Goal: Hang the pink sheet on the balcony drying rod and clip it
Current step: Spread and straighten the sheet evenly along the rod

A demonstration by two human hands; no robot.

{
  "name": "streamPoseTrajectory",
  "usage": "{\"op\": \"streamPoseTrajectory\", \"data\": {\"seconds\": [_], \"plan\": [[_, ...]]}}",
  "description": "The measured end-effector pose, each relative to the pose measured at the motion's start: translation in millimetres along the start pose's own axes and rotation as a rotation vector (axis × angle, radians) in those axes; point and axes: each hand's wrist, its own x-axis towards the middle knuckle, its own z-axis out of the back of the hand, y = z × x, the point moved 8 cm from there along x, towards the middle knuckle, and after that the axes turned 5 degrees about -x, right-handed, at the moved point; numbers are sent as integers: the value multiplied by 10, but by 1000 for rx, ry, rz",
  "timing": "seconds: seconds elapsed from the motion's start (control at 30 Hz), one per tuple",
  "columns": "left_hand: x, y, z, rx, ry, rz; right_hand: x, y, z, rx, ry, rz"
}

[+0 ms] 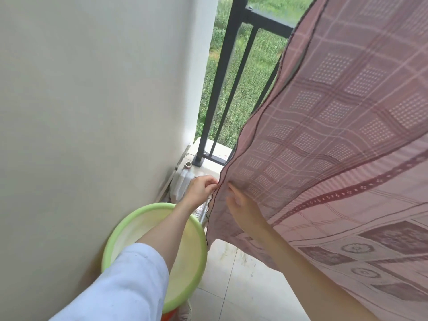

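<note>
Head view looks down at a balcony corner. A big pink sheet (335, 140) hangs down on the right and fills that side. The left hand (201, 187) pinches the dark edge of the sheet with its fingertips. The right hand (240, 206) is behind the thin cloth, with fingers up against it; I cannot tell if its grip is closed. A green basin (154, 256) sits on the floor by the white wall (92, 112). Black railing (222, 89) stands behind.
</note>
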Motion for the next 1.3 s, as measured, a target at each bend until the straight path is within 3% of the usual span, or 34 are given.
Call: {"op": "streamPoseTrajectory", "data": {"seconds": [0.17, 0.3, 0.4, 0.53, 0.63, 0.87, 1.1, 1.3], "plan": [[-493, -106, -62, 0, -17, 20, -246, -12, 126, -112, 2, 78], [-1126, -317, -96, 186, -184, -171, -725, -246, 335, -314, -83, 107], [-1490, -628, -354, 309, -185, -316, -1156, -736, 504, -449, -116, 22], [-1879, -1165, -1212, 592, 81, -526, -1870, -1490, 934, -491, -218, -122], [-2125, -1694, -1954, 733, 181, -621, -2602, -1994, 1432, -473, -352, -206], [-2898, -2721, -3834, 769, 413, -787, -4467, -3146, 2327, -421, -584, -467], [-3734, -2883, -5744, 801, 673, -951, -6047, -4402, 2565, -248, -735, -752], [-4195, -2985, -7361, 759, 890, -1064, -6964, -5632, 2708, -136, -759, -1002]]}}
